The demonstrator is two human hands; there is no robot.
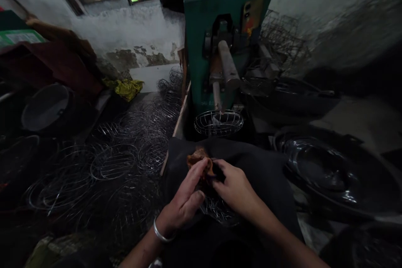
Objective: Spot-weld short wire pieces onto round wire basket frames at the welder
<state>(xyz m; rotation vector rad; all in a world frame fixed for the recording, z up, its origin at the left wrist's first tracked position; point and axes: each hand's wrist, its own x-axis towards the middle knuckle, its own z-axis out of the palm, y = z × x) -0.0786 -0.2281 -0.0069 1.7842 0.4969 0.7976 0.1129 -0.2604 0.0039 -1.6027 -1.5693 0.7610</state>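
An orange-brown crumpled piece (pixel 197 155), perhaps cloth or leather, is between my hands over a dark-covered lap. My left hand (pixel 185 199), with a silver bangle at its wrist, lies against its near left side, fingers straight and thumb apart. On the other side, my right hand (pixel 234 184) has its fingers bent onto the piece's edge; the fingertips are partly hidden. Just below the hands, a bunch of short shiny metal wires (pixel 220 209) shows, partly covered by them. Beyond, a round wire basket (pixel 219 123) sits at the lower electrode of a green machine (pixel 199 63).
Many wire grids (pixel 116 161) are heaped on the left beside a wooden strip (pixel 176 130). Dark round pans (pixel 317 167) stand on the right. A metal bucket (pixel 47 106) and yellow cloth (pixel 127 88) are at the left. The machine's thick arm (pixel 228 67) juts forward.
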